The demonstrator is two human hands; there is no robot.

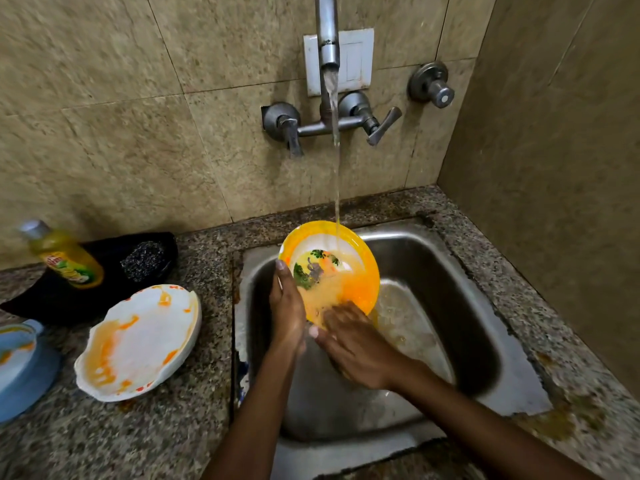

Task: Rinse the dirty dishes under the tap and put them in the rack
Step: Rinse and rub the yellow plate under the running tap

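A: Well, the yellow plate (349,271) is tilted over the sink (450,306), right under the stream from the tap (327,39). Water lands near its upper rim and runs down across the picture in the middle.

B: Who has hold of it?

A: The left hand (285,306) holds it by the left edge, fingers straight along the rim, thumb hidden behind, so how firmly it grips I cannot tell. The right hand (356,341) lies flat on the plate's lower face, fingers spread and rubbing, holding nothing.

B: How should it go from here?

A: I'd say keep the tilt so the orange film drains into the sink, turn the plate so the stream reaches every part, and work the fingers up from the bottom edge.

B: And the rest?

A: Left of the sink, on the granite counter (194,427), a smeared white plate (145,341) waits, with a blue dish (24,368) further left at the frame edge. Behind them lie a soap bottle (65,258) and a steel scrubber (143,261). No rack is in view.
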